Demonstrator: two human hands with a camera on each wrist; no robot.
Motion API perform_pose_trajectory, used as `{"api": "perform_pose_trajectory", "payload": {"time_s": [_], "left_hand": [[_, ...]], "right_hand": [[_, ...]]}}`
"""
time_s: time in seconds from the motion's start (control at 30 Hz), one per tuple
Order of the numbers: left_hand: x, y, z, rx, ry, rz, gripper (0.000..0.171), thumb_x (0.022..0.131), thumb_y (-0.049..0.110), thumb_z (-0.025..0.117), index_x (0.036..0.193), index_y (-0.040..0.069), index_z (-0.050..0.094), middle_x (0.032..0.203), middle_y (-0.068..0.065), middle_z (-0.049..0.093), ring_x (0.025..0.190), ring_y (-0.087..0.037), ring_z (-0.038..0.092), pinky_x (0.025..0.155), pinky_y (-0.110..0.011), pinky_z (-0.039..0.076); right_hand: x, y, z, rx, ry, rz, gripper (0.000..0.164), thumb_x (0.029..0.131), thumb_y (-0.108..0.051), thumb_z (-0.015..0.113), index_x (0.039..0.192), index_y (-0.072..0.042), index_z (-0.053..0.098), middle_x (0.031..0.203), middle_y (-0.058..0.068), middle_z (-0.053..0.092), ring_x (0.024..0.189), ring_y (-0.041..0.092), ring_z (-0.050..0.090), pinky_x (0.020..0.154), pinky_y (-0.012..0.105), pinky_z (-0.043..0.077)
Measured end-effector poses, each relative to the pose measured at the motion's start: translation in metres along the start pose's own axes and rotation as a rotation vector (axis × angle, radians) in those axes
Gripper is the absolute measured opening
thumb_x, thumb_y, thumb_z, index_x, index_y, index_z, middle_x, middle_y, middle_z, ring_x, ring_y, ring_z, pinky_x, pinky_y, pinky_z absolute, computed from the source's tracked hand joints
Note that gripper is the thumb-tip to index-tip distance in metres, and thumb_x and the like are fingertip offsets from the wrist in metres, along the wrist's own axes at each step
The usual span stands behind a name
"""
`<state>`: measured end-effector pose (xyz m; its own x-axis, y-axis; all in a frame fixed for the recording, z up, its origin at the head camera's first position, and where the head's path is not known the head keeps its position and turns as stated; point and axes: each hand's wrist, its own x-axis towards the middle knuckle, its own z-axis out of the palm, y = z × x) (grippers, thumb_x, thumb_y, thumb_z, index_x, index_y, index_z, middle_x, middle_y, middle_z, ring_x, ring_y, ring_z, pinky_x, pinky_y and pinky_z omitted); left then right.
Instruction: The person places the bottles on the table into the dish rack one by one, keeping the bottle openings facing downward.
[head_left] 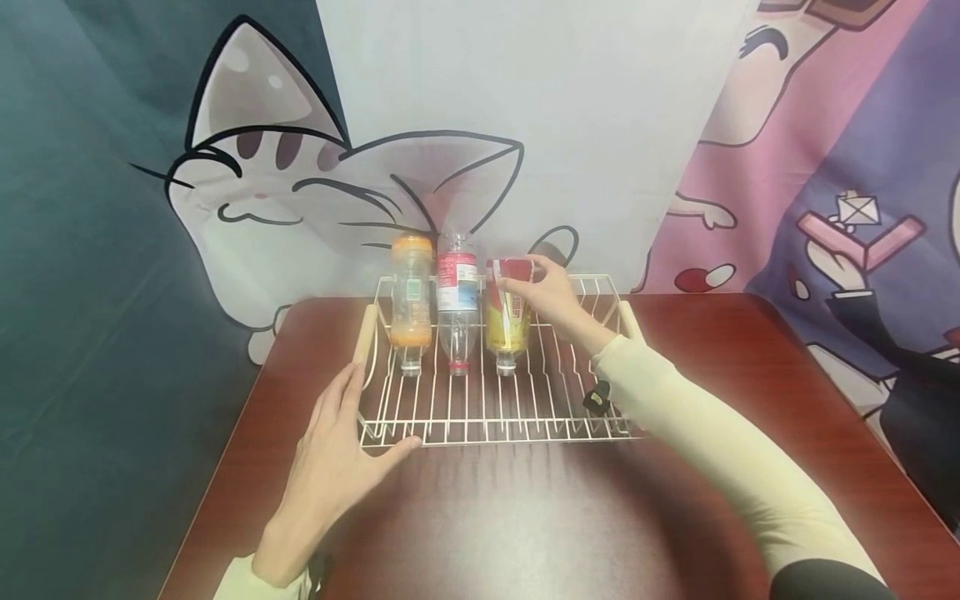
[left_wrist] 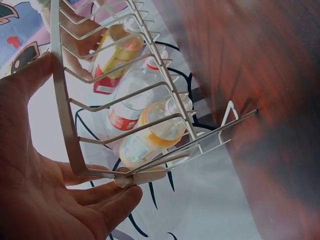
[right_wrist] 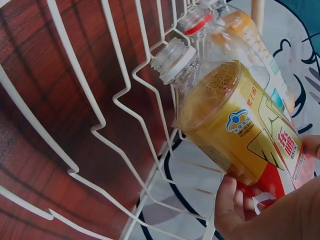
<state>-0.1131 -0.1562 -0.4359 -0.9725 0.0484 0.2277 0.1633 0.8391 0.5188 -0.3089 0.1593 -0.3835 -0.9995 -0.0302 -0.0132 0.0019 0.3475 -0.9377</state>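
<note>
My right hand (head_left: 551, 292) grips a plastic drink bottle with a gold-and-red label (head_left: 508, 325) near its base, fingers on one side and thumb on the other. That bottle leans upside down in a white wire rack (head_left: 480, 431), its uncapped neck (right_wrist: 172, 59) pointing down toward the front. To its left stand two more inverted bottles: a clear one with a red-and-blue label (head_left: 457, 283) and one with orange bands (head_left: 411, 308). My left hand (head_left: 330, 458) touches the rack's front left corner with outstretched fingers and thumb, close to the pale handle (head_left: 365, 333).
The rack stands on a reddish-brown table (head_left: 510, 517) near its back edge. Behind it hangs a cloth backdrop (head_left: 585, 108) with cartoon cats. A second pale handle (head_left: 632, 321) is on the rack's right side, beside my right forearm.
</note>
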Motion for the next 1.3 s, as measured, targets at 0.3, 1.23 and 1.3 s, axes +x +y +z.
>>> {"api": "perform_pose_trajectory", "payload": {"time_s": [0.3, 1.23, 1.3], "left_hand": [[-0.001, -0.001, 0.001, -0.004, 0.010, 0.015, 0.124, 0.088, 0.071, 0.084, 0.178, 0.011, 0.023, 0.181, -0.012, 0.029, 0.163, -0.041, 0.033, 0.105, -0.081, 0.048], [0.001, 0.002, -0.001, 0.002, -0.010, -0.001, 0.123, 0.086, 0.063, 0.089, 0.178, 0.015, 0.024, 0.180, -0.013, 0.028, 0.162, -0.043, 0.032, 0.104, -0.083, 0.046], [0.002, 0.002, -0.002, 0.002, -0.012, -0.001, 0.122, 0.086, 0.061, 0.090, 0.178, 0.015, 0.024, 0.180, -0.013, 0.027, 0.162, -0.044, 0.033, 0.104, -0.084, 0.046]], "right_hand": [[0.006, 0.006, 0.003, -0.003, -0.037, 0.028, 0.081, 0.098, -0.033, 0.084, 0.166, -0.007, 0.047, 0.166, 0.024, 0.048, 0.144, 0.045, 0.056, 0.115, 0.059, 0.054], [0.016, 0.001, 0.001, 0.041, -0.199, 0.058, 0.068, 0.105, -0.026, 0.075, 0.161, -0.001, 0.048, 0.160, 0.023, 0.052, 0.147, 0.044, 0.055, 0.118, 0.061, 0.050], [0.016, 0.001, 0.001, 0.058, -0.210, 0.059, 0.064, 0.106, -0.025, 0.074, 0.160, 0.000, 0.050, 0.158, 0.023, 0.054, 0.146, 0.044, 0.056, 0.118, 0.061, 0.050]]}}
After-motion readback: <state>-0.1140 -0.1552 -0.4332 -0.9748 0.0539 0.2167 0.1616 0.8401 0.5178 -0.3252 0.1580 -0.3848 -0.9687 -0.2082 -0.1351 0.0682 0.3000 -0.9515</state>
